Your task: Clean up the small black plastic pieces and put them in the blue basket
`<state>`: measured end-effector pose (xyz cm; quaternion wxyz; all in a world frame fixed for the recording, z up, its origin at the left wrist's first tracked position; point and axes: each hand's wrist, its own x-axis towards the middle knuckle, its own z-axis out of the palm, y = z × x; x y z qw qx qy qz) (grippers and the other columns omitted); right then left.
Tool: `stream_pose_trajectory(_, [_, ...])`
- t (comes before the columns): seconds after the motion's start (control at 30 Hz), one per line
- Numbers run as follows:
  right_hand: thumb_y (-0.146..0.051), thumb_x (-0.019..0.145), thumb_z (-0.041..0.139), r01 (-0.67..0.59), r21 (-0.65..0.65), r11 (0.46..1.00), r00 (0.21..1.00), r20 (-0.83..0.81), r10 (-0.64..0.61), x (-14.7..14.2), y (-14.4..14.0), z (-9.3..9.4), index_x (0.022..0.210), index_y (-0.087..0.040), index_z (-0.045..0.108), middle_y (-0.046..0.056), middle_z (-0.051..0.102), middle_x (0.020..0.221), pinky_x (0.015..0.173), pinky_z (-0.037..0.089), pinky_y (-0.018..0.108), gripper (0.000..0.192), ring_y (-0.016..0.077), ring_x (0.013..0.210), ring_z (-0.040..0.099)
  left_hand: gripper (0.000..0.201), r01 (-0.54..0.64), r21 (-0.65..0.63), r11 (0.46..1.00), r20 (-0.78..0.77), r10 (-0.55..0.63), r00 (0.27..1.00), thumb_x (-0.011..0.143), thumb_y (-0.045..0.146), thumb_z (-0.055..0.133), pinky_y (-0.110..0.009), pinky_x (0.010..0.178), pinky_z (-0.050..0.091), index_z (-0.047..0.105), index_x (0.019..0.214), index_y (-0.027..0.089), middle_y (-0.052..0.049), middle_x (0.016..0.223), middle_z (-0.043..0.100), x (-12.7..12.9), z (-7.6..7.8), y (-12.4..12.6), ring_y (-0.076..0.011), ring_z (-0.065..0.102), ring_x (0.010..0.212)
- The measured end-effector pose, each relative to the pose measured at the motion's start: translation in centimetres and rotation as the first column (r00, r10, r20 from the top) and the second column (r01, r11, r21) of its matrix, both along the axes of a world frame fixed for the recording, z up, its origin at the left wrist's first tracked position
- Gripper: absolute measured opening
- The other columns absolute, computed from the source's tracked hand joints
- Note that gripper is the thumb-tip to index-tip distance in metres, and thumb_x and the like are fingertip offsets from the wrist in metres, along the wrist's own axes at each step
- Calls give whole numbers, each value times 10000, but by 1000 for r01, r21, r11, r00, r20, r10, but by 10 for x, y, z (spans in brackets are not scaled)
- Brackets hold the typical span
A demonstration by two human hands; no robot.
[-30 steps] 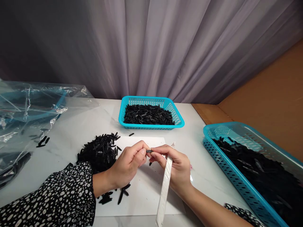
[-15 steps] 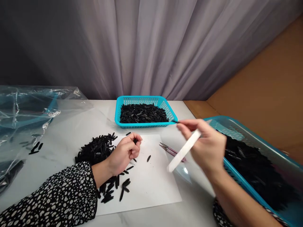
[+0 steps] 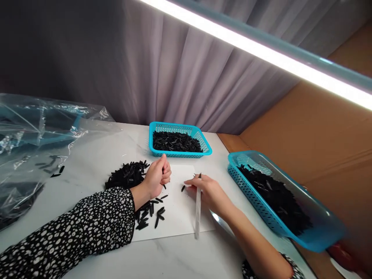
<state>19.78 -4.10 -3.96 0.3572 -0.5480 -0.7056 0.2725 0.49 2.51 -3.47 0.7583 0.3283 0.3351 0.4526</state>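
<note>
Black plastic pieces [image 3: 128, 175] heaped on the table [image 3: 95, 162] beside the left hand [image 3: 157, 177], curled shut, contents hidden. Right hand [image 3: 207, 192] grips a white strip [image 3: 198, 211], fingertips at a lone piece [image 3: 183, 188] on white paper [image 3: 180, 221]. Picking step; next calls for a fine pinch.

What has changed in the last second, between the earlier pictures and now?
The right hand, with the white stick in its grip, swung out to the basket on the right, then came back down onto the white sheet. The small black piece that both hands pinched is gone. The left hand drew back, closed, beside the black pile. The far basket is unchanged.
</note>
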Motion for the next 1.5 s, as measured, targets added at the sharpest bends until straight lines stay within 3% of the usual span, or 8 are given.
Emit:
stream_pose_trajectory(0.13, [-333,713,752,-6,-42,999,993,-120,1,-15,5,-13,777,-248,813,55,644,661,641,418,338,123,207,631,552,632,19,61,998,-53,-16,998,722,643,706,-177,369,93,305,511,202,99,463,285,0,-4,1,-18,176,378])
stream_pose_trajectory(0.27, [-411,708,776,55,-121,991,928,-360,-96,-18,5,-16,751,-232,771,46,656,670,629,433,323,185,196,639,556,446,75,161,984,-144,-52,988,693,559,765,-190,388,94,579,664,154,75,540,431,2,-7,-3,-13,217,386])
stream_pose_trajectory(0.37, [-517,778,704,70,-207,976,800,-573,-179,-27,8,-15,802,-200,721,43,661,679,612,455,311,318,170,600,555,399,183,229,956,-249,-124,961,691,486,784,-205,383,94,702,858,133,61,571,497,4,-7,-9,-18,236,371])
stream_pose_trajectory(0.5, [-516,735,756,-2,-279,960,599,-769,-222,-37,11,-12,809,-184,684,19,633,686,606,455,269,348,134,594,527,378,243,313,918,-354,-125,927,731,395,767,-209,396,182,716,1032,171,56,624,558,5,-6,-13,-42,294,408])
stream_pose_trajectory(0.73, [-458,694,815,-150,-349,925,401,-877,-266,-52,15,-9,749,-176,691,-26,526,650,545,367,213,313,93,565,395,216,201,544,815,-502,124,856,830,290,676,-261,714,446,702,1028,207,29,738,624,0,-5,-14,-145,575,726])
stream_pose_trajectory(0.97, [-398,678,842,-228,-368,902,392,-882,-261,-50,19,-4,833,-168,763,7,630,717,604,414,238,288,108,599,473,93,104,587,803,-524,279,805,858,275,653,-281,747,475,707,835,202,-6,761,717,-4,-2,-15,-170,647,742])
stream_pose_trajectory(1.2, [-372,666,849,-164,-347,923,498,-837,-227,-36,21,-1,823,-221,783,1,653,684,658,466,278,227,133,624,537,25,40,589,807,-480,310,821,789,210,731,-269,716,479,746,774,222,-13,752,739,-1,2,-17,-178,664,736])
stream_pose_trajectory(1.5, [-408,695,826,-139,-317,938,527,-826,-201,-37,19,-5,786,-218,773,-10,625,630,636,458,278,216,131,606,526,44,38,548,836,-491,285,823,760,218,766,-259,688,460,728,737,219,3,715,710,0,4,-17,-166,629,700])
